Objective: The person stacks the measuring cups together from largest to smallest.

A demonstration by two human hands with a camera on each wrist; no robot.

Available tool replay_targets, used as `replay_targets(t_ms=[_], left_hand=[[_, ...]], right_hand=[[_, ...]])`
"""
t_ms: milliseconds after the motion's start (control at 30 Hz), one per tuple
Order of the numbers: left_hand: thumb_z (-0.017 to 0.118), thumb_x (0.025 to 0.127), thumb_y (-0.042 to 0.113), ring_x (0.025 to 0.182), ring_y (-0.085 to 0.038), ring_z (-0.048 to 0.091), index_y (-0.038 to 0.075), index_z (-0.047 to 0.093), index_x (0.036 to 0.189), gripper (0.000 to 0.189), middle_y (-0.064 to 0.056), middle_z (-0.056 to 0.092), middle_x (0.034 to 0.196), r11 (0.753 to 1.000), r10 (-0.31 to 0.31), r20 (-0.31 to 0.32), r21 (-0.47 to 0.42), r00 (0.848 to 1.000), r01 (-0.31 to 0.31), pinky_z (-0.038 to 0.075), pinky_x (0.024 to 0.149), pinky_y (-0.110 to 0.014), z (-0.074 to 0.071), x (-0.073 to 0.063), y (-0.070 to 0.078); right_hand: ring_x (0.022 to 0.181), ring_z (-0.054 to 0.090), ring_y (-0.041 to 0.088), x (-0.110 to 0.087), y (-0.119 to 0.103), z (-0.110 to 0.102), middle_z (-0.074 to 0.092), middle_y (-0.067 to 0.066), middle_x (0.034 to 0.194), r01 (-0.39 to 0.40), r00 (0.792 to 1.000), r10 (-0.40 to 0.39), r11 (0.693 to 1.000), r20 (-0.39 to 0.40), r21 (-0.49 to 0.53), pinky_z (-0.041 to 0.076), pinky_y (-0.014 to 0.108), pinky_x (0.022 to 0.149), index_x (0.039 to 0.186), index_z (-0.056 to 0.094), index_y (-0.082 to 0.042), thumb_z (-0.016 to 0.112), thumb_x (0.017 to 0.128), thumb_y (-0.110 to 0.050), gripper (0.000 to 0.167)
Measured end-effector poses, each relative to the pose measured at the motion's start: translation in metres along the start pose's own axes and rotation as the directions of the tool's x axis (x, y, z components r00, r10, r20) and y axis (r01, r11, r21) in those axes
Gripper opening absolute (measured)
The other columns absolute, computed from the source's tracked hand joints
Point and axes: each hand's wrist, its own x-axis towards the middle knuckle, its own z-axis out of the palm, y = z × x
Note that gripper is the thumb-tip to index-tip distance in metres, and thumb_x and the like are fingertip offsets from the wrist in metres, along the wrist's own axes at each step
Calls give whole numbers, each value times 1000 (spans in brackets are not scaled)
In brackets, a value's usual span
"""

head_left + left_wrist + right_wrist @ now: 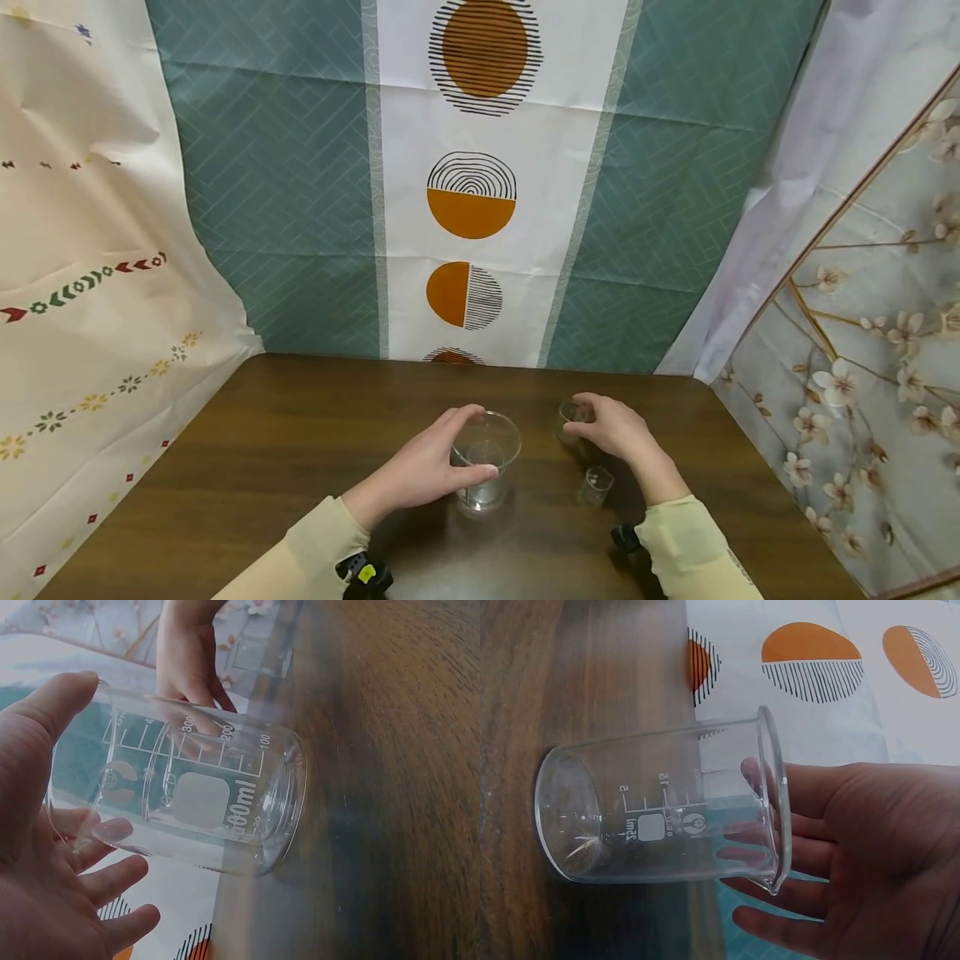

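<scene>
A large clear glass beaker [491, 458] marked 500ml stands upright on the table. My left hand [435, 462] holds it near the rim, thumb on the near side and fingers round the far side. In the left wrist view, a smaller glass ring shows inside this beaker [202, 799]; it looks like a smaller beaker nested there. Farther right, my right hand [618, 429] grips a small clear beaker [566, 415] between thumb and fingers. Closer to me stands another small beaker [596, 487], marked 25ml. In the right wrist view this beaker [652, 825] partly covers the right fingers.
The brown wooden table [300, 433] carries the glassware. Behind it hangs a green and white cloth [300, 208] with orange circles. A cream patterned cloth [97, 275] borders the left side, and a floral cloth [862, 433] the right.
</scene>
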Motion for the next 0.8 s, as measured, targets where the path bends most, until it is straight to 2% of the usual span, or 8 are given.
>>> replay_targets(t_ms=[200, 367, 800], left_hand=[[80, 95, 65, 123, -33, 64, 20, 45, 164, 89, -8, 51, 160, 1000, 10, -12, -8, 1000, -10, 55, 99, -57, 0, 0, 2], [81, 95, 63, 126, -34, 63, 20, 45, 164, 89, -10, 50, 162, 1000, -1, -14, -2, 1000, 1, 54, 101, -58, 0, -1, 1], [83, 94, 61, 134, -38, 61, 21, 45, 164, 89, -6, 50, 162, 1000, -12, -16, 1, 1000, 12, 54, 105, -65, 2, 0, 1]], right_hand=[[121, 69, 39, 2, 0, 1, 75, 12, 132, -23, 1000, 22, 1000, -14, -12, 54, 65, 97, 151, 63, -4, 80, 103, -39, 62], [120, 70, 38, 4, 0, 3, 75, 12, 131, -28, 999, 28, 999, -19, -21, 54, 64, 98, 150, 64, -3, 78, 104, -38, 60], [116, 71, 36, 3, 1, 4, 77, 8, 125, -35, 998, 34, 999, -48, -33, 55, 61, 97, 145, 69, -5, 81, 101, -44, 59]])
